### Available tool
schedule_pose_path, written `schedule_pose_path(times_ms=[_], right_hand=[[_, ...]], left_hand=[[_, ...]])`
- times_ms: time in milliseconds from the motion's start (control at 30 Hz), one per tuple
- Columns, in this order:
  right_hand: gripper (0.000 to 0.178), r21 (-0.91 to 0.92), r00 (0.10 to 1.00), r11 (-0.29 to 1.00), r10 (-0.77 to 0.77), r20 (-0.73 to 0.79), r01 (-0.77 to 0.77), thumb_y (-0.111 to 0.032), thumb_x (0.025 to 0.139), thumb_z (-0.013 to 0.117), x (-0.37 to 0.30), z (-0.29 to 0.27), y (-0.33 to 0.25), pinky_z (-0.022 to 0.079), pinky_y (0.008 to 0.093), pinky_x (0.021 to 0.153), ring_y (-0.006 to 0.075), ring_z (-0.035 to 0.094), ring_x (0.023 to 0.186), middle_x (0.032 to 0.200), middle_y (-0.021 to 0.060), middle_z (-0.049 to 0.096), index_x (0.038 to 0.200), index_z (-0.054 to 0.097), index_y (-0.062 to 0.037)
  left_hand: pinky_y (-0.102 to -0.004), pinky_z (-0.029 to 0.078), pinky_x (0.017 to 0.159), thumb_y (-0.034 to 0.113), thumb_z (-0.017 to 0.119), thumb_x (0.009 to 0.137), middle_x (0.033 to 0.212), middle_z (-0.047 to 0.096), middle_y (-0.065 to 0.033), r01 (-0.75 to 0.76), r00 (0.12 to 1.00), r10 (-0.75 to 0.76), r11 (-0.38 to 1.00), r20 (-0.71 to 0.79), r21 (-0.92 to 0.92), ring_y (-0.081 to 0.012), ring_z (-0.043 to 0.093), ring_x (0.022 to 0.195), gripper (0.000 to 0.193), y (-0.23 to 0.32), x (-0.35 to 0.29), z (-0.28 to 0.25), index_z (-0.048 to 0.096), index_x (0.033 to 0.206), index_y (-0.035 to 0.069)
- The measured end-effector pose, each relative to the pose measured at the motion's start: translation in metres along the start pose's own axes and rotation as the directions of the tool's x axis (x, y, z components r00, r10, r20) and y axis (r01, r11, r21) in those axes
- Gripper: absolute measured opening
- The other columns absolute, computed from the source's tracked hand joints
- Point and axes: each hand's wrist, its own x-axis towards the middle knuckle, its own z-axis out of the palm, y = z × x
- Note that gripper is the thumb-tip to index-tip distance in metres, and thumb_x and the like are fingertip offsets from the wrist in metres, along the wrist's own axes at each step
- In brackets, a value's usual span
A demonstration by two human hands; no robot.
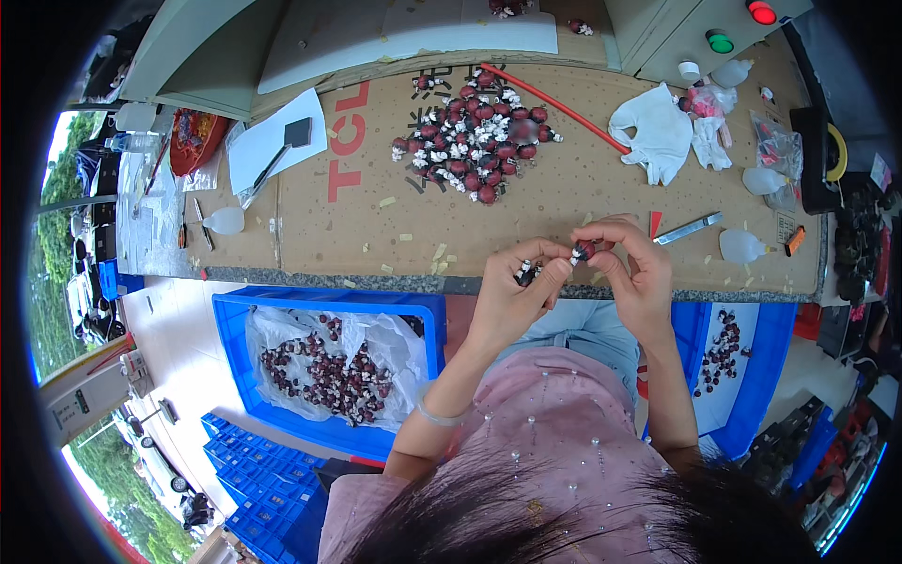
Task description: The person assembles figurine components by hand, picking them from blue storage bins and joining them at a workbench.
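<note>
My right hand (631, 268) pinches a small figurine (584, 250) with a round dark red head and a white lower part, between thumb and forefinger. Close beside it, the thumb and forefinger of my left hand (526, 291) meet at the figurine's white end. Another small black-and-white figurine (526, 274) is tucked inside the curled fingers of my left hand, partly hidden by them. Both hands are just above the front edge of the cardboard-covered bench (376, 235). Farther off on the bench lies a heap of similar figurines (479, 141).
Left of my lap, a blue bin (225, 352) holds many figurines on white plastic; another blue bin (766, 376) stands right. A red stick (554, 105), white gloves (650, 133), a metal-bladed tool (689, 228) and squeeze bottles (742, 246) lie on the bench.
</note>
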Motion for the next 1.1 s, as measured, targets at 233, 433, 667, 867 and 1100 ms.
schedule_pose_path(times_ms=[233, 433, 667, 867, 1100], right_hand=[[0.023, 0.185, 0.993, 0.977, 0.097, 0.065, -0.107, 0.003, 0.081, 0.062, -0.001, 0.007, 0.011, 0.048, 0.026, 0.074, 0.0153, 0.061, 0.08, 0.091, 0.0096, 0.065, 0.103, 0.067, -0.0005], [0.021, 0.002, 0.985, 0.999, 0.051, 0.168, -0.052, 0.0, 0.087, 0.059, 0.001, -0.004, 0.003, 0.048, 0.0248, 0.075, 0.0145, 0.062, 0.086, 0.097, 0.0114, 0.067, 0.107, 0.068, 0.0007], [0.02, -0.108, 0.964, 0.987, 0.138, 0.227, -0.116, -0.005, 0.086, 0.061, 0.006, -0.01, -0.002, 0.05, 0.0244, 0.06, 0.0123, 0.066, 0.068, 0.082, 0.0118, 0.071, 0.105, 0.069, -0.0004], [0.022, -0.105, 0.945, 0.988, 0.143, 0.294, -0.117, -0.002, 0.087, 0.059, 0.007, -0.01, -0.001, 0.052, 0.0247, 0.064, 0.014, 0.068, 0.074, 0.086, 0.0116, 0.071, 0.107, 0.068, 0.0002], [0.021, 0.038, 0.946, 0.976, 0.196, 0.257, -0.213, 0.0, 0.09, 0.055, 0.002, -0.007, 0.004, 0.055, 0.0249, 0.068, 0.0134, 0.067, 0.076, 0.088, 0.0112, 0.07, 0.106, 0.068, 0.0021]], left_hand=[[-0.0207, 0.025, 0.037, 0.02, 0.058, 0.094, 0.055, 0.048, -0.0004, 0.1, 0.995, -0.096, 0.964, 0.03, -0.245, -0.0051, 0.039, 0.043, 0.022, -0.001, -0.002, -0.003, 0.058, 0.088, 0.0], [-0.0215, 0.025, 0.039, 0.021, 0.057, 0.095, 0.056, 0.047, -0.0019, 0.108, 0.994, -0.108, 0.973, 0.011, -0.205, -0.0075, 0.041, 0.047, 0.024, 0.001, -0.005, -0.006, 0.056, 0.083, 0.0], [-0.0197, 0.028, 0.039, 0.019, 0.061, 0.092, 0.054, 0.05, 0.0016, 0.074, 0.996, -0.077, 0.996, -0.049, -0.053, -0.0033, 0.041, 0.044, 0.02, 0.005, -0.009, -0.002, 0.056, 0.08, 0.004], [-0.021, 0.034, 0.044, 0.018, 0.065, 0.089, 0.055, 0.052, 0.0017, 0.043, 0.987, -0.008, 0.977, -0.162, 0.209, -0.003, 0.046, 0.048, 0.019, 0.007, -0.012, 0.002, 0.059, 0.08, 0.002], [-0.0209, 0.035, 0.046, 0.018, 0.064, 0.089, 0.056, 0.053, 0.0017, 0.011, 0.988, 0.025, 0.973, -0.155, 0.228, -0.0032, 0.047, 0.05, 0.02, 0.006, -0.014, 0.005, 0.059, 0.08, 0.002]])
